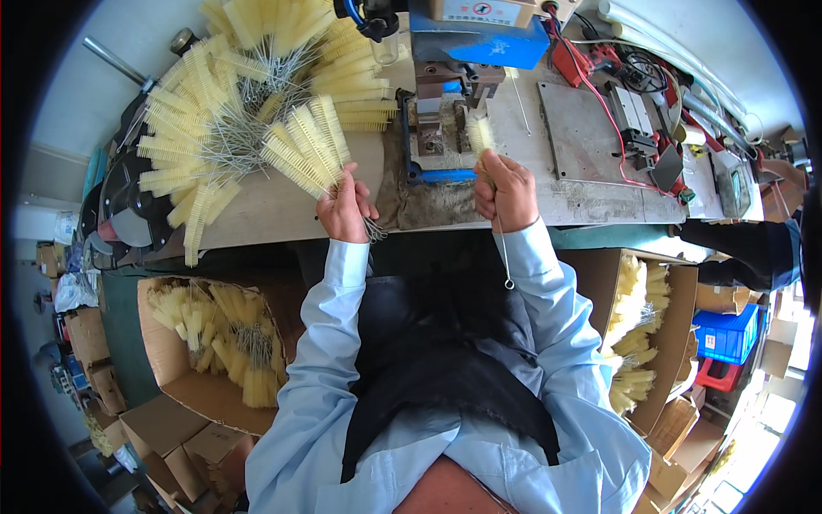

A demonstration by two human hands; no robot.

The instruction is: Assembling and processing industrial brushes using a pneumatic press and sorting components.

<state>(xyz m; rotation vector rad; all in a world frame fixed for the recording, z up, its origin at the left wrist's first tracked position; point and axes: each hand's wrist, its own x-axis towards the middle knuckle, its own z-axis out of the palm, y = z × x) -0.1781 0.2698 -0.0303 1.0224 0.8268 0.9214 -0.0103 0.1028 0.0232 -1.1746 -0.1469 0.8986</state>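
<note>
My left hand (346, 206) is closed round the wire stems of several bottle brushes (306, 147) with pale yellow bristles, fanned out toward the far left. Between the fingers of my right hand (509, 190) is a single bottle brush (480, 135), bristles up, its wire stem hanging below the fist and ending in a small loop. The tip of that brush is close to a small metal press (445, 111) with a blue base. A big heap of similar brushes (205, 111) covers the left of the bench, stems gathered inward.
Cardboard boxes of brushes stand below the bench, one at left (175, 377) and one at right (676, 334). On the bench's right lie a flat metal plate (591, 128) and a red tool (572, 62) with cables. One loose brush wire (521, 107) lies behind my right hand.
</note>
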